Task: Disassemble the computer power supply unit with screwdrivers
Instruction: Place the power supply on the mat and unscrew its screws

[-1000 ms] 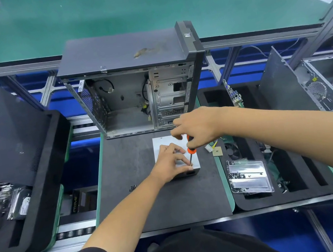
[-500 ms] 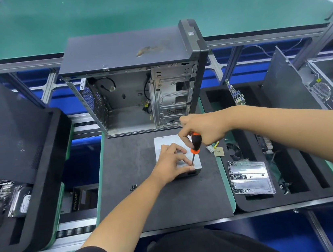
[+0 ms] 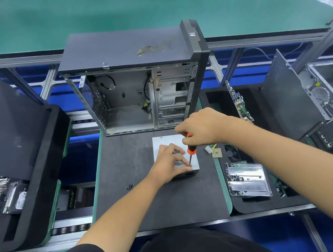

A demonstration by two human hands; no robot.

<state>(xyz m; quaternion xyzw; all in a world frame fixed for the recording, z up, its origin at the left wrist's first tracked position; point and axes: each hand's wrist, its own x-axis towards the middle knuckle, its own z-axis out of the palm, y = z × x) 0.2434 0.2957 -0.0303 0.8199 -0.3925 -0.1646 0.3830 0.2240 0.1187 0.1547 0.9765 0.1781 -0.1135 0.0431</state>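
- A workbench is seen from above, from a camera worn on the head of a person whose two bare forearms reach forward into the scene.
- A grey metal power supply unit is laid flat on a dark foam mat at the centre of the bench; it is placed just in front of an opened computer case, whose bare interior is turned toward the viewer.
- The left hand is rested on top of the unit, near its front right corner; the fingers are bent, and their tips are gathered around the lower end of a screwdriver shaft; whether the shaft is actually pinched cannot be told.
- The right hand is closed around the top of an orange-and-black screwdriver; the tool is held nearly upright, slightly tilted, with its tip set down on the unit's top face near the front right corner.
- A few small dark screws are left on the mat, to the left of the unit and apart from it.
- A white cable connector is seen at the mat's right edge, just beside the unit.
- To the right, a black foam tray is filled with parts; a clear plastic box with small dark pieces inside is set on it.
- A circuit board is stood on edge at the far side of that tray.
- On the left, a dark side panel is leaned over another black tray.
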